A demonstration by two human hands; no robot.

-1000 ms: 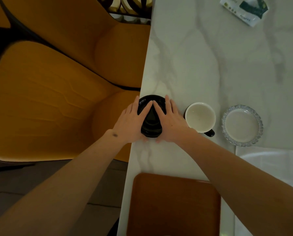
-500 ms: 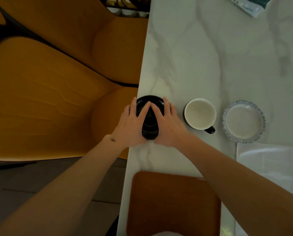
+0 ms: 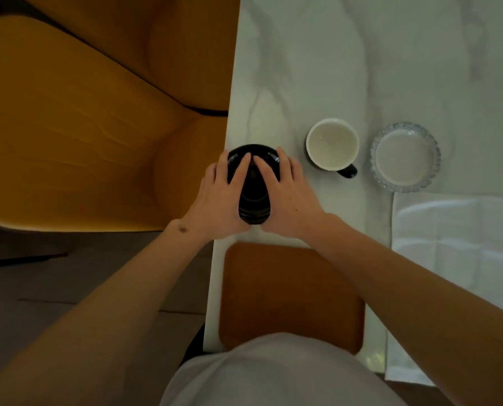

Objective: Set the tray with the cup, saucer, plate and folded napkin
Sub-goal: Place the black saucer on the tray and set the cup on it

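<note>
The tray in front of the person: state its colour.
The tray is reddish brown, plain and unpatterned; the head view shows it.

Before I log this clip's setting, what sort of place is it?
Likely a home dining area: a white marble-patterned table, mustard-yellow upholstered chairs pulled up beside it, and a white-lined cup set out for serving.
</note>
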